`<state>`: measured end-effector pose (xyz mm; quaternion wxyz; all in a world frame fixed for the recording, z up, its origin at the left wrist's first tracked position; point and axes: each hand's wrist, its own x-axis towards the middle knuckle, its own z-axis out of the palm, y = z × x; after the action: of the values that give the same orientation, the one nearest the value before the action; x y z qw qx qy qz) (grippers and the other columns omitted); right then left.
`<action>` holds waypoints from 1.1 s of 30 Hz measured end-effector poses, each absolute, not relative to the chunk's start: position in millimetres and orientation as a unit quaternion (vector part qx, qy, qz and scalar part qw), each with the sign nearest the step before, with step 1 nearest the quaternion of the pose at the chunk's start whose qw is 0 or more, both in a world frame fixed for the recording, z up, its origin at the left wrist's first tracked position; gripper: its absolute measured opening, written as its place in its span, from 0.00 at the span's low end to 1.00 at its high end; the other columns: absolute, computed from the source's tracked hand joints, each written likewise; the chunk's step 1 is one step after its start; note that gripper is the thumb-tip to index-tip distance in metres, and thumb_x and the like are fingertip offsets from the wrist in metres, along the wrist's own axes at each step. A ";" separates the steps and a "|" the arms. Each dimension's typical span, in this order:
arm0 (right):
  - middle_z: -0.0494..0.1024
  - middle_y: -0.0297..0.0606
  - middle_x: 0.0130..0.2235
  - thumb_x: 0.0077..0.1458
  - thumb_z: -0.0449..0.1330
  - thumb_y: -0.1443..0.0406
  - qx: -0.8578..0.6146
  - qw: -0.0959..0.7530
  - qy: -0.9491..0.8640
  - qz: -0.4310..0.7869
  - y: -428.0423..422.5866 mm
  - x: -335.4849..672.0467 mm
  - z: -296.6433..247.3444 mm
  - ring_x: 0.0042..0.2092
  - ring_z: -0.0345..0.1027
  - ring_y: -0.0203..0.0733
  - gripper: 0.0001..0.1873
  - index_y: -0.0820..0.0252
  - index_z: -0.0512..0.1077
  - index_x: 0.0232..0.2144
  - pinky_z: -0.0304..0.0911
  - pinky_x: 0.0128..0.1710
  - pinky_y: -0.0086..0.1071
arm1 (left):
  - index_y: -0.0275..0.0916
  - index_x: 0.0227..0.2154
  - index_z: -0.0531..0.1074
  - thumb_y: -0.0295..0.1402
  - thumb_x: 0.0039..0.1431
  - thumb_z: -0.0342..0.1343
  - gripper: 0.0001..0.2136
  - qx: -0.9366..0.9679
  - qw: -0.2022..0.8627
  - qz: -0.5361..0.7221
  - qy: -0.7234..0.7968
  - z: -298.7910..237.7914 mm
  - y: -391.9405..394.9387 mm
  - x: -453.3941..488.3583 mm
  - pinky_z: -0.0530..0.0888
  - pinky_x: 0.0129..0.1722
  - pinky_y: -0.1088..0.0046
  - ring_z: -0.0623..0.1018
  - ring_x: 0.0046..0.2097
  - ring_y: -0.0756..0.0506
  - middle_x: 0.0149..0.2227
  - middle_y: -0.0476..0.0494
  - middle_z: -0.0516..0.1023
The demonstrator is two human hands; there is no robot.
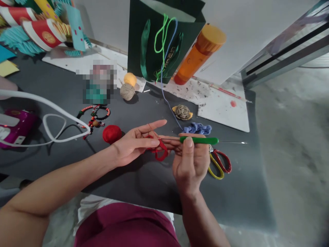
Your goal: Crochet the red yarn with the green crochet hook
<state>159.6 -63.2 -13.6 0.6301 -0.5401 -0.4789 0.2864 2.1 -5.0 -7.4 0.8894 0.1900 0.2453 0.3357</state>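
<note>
The red crochet piece (159, 152) is held just above the dark mat (231, 192), pinched betw. thumb and lower fingers of the left hand (133, 142). The index finger is stretched out straight, w/ a thin red strand laid over it. The right hand (191, 164) is closed around the green handle of the crochet hook (199, 140), thumb pressed on top, and a thin metal shaft sticks out to the right. The two hands meet at the piece, fingertips touching or nearly so. The piece is judged v. light, soft and floppy, w/ loops that are easily pulled loose or snagged, so it is best pinched close to the working loop, not at a loose edge. The hook is judged light and rigid, and the rubbery-looking handle gives a sure grip mid-length. The red yarn ball (112, 133) lies just left of the left wrist and would prob. roll if tugged. Scissors (219, 163) lie just beside the right hand, and a blue crocheted piece (197, 128) lies near, beyond the hook.
</note>
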 end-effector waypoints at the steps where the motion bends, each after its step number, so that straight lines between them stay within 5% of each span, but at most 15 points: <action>1: 0.82 0.36 0.31 0.71 0.54 0.58 -0.530 0.630 -0.473 0.313 -61.6 158.9 -12.1 0.35 0.82 0.46 0.07 0.50 0.70 0.43 0.77 0.33 0.40 | 0.44 0.48 0.83 0.24 0.47 0.74 0.23 0.192 0.894 0.328 0.238 -8.2 -4.5 1.7 0.72 0.42 0.74 0.78 0.32 0.53 0.27 0.55 0.80; 8: 0.83 0.34 0.27 0.70 0.53 0.55 -0.503 0.619 -0.452 0.400 -56.2 158.8 -4.2 0.30 0.82 0.46 0.09 0.50 0.68 0.40 0.76 0.29 0.39 | 0.45 0.47 0.84 0.28 0.48 0.73 0.20 0.213 0.912 0.276 0.217 -9.0 -2.4 -1.6 0.72 0.51 0.64 0.82 0.44 0.44 0.40 0.43 0.87; 14: 0.80 0.31 0.23 0.68 0.56 0.54 -0.470 0.607 -0.454 0.453 -53.4 163.7 -4.7 0.31 0.82 0.47 0.10 0.50 0.71 0.39 0.78 0.33 0.41 | 0.47 0.43 0.86 0.34 0.44 0.77 0.19 0.240 0.903 0.287 0.213 -3.2 -4.2 -0.4 0.74 0.45 0.68 0.80 0.36 0.48 0.31 0.47 0.84; 19: 0.84 0.33 0.31 0.65 0.62 0.53 -0.443 0.631 -0.436 0.465 -55.3 151.6 -7.0 0.32 0.81 0.43 0.10 0.51 0.72 0.38 0.77 0.32 0.36 | 0.46 0.44 0.85 0.29 0.45 0.76 0.20 0.296 0.846 0.352 0.269 0.1 -8.7 3.1 0.71 0.39 0.74 0.75 0.32 0.52 0.28 0.52 0.79; 25: 0.83 0.30 0.30 0.63 0.64 0.54 -0.480 0.637 -0.381 0.468 -57.7 148.1 -4.3 0.20 0.67 0.31 0.09 0.52 0.74 0.37 0.58 0.15 0.25 | 0.46 0.47 0.84 0.29 0.48 0.74 0.20 0.301 0.837 0.364 0.278 0.7 -8.4 4.2 0.71 0.37 0.73 0.75 0.33 0.51 0.29 0.51 0.78; 33: 0.80 0.30 0.26 0.61 0.65 0.51 -0.503 0.643 -0.367 0.446 -51.8 158.4 -1.9 0.15 0.57 0.28 0.14 0.53 0.73 0.35 0.49 0.11 0.23 | 0.43 0.49 0.84 0.29 0.51 0.72 0.20 0.335 0.810 0.382 0.293 -0.5 -5.6 3.3 0.71 0.35 0.75 0.75 0.32 0.52 0.29 0.50 0.80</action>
<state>158.4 -51.8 -1.9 0.6435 -0.5026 -0.3672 0.4455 3.3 -5.6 -0.5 0.8098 0.3347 0.2934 0.3822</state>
